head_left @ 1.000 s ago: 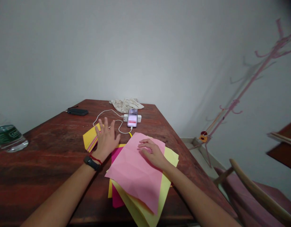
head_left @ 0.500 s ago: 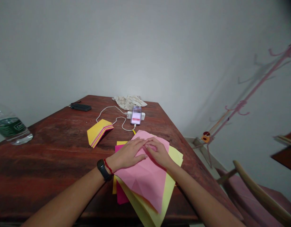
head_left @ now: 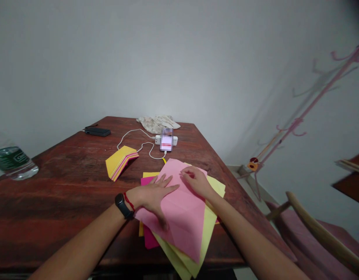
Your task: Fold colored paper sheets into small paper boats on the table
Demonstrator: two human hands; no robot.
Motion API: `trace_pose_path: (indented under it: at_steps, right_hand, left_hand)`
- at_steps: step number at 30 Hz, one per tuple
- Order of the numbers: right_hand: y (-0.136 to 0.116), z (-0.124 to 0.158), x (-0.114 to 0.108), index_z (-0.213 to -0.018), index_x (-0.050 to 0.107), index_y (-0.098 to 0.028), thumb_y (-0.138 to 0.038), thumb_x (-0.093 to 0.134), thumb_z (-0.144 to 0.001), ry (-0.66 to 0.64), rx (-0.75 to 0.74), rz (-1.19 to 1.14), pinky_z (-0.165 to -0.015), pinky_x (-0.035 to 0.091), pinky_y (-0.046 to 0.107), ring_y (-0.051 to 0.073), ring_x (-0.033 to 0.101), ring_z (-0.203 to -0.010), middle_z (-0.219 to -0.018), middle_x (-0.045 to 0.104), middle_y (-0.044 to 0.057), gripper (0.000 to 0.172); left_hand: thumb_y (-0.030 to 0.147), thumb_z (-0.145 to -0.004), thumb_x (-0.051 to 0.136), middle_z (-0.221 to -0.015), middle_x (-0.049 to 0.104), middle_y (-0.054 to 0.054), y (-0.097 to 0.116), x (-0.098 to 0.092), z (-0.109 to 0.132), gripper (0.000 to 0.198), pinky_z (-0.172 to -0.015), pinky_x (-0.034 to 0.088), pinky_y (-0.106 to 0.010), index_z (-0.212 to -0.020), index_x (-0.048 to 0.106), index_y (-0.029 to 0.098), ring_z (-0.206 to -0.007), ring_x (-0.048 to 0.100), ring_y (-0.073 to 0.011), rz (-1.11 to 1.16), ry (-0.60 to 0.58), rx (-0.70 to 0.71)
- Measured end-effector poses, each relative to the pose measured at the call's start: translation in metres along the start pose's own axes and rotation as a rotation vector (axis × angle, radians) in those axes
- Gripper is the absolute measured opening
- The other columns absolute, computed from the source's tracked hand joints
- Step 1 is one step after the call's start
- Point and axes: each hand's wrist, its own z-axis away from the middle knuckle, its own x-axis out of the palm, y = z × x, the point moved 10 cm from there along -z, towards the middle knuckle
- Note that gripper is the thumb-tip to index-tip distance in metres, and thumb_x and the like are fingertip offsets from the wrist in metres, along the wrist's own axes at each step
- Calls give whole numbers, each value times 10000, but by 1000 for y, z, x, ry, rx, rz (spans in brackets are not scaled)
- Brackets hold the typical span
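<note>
A creased pink sheet (head_left: pixel 185 217) lies on top of a loose pile of yellow (head_left: pixel 210 225) and magenta (head_left: pixel 150 239) paper at the table's near edge. Spread flat on the left part of the pink sheet is my left hand (head_left: pixel 156 196), its fingers apart. My right hand (head_left: pixel 197 181) rests on the sheet's upper right, with fingers bent and thumb near the index finger; whether anything is between them is too small to tell. A folded stack of yellow and pink paper (head_left: pixel 121 161) sits to the left of the pile.
A phone (head_left: pixel 166 142) with a white cable stands near a crumpled cloth (head_left: pixel 156 124) at the back. At the back left is a dark device (head_left: pixel 97 132). A water bottle (head_left: pixel 14 161) is at far left. A chair (head_left: pixel 316 233) and pink rack (head_left: pixel 296 124) stand right of the table.
My left hand has moved down and left, away from my right hand, and its fingers have spread. My right hand's fingers have curled closer together. The view has shifted slightly.
</note>
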Motion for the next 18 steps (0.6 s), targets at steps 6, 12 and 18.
trace_pose_path:
  at_steps: [6, 12, 18]
  right_hand:
    - [7, 1, 14, -949, 741, -177, -205, 601, -848, -119, 1, 58, -941, 487, 386, 238, 670, -983, -1046, 737, 99, 175]
    - [9, 0, 15, -953, 743, -184, -190, 603, -850, -127, -20, 43, -952, 485, 395, 243, 669, -1005, -1055, 739, 97, 174]
    - [7, 0, 15, -911, 745, -195, -178, 596, -855, -148, -42, 49, -938, 489, 385, 241, 670, -997, -1052, 743, 84, 160]
  left_hand:
    - [666, -469, 839, -1667, -25, -164, 7, 1, -1, 1393, -1173, 114, -644, -1591, 120, 262, -1500, -13, -476, -12, -36, 49]
    - [589, -467, 892, -1672, -60, -130, 38, 5, 6, 1390, -1160, 119, -674, -1587, 113, 323, -1494, -15, -492, 68, -114, 147]
    - [491, -596, 867, -1653, 203, -96, 52, -8, 13, 1139, -1198, 177, -589, -1554, 275, 325, -1500, 187, -406, 224, -113, 192]
